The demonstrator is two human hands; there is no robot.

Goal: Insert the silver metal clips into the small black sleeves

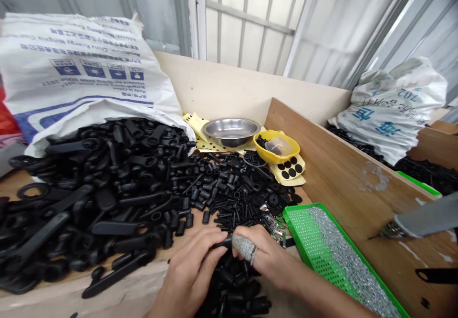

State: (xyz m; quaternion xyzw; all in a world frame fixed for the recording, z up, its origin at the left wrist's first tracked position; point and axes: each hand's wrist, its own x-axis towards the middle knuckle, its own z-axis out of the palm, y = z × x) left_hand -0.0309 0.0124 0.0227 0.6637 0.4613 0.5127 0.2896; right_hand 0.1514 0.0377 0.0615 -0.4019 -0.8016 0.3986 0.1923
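Observation:
My left hand is closed, its thumb and fingers pinching a small black plastic part, whose exact kind I cannot make out. Against the other end of that part my right hand is closed, a speckled grey cover wrapped round one finger. Whatever lies inside the right fingers is hidden. Beneath both hands is a heap of black plastic pieces. Just beyond them lie black screw-like pieces, short black tubes and small shiny metal pieces.
Black lever-like handles spill from a white woven sack at left. A steel bowl and yellow bowl stand behind. At right are a green tray of small metal pieces, a wooden divider and a power driver.

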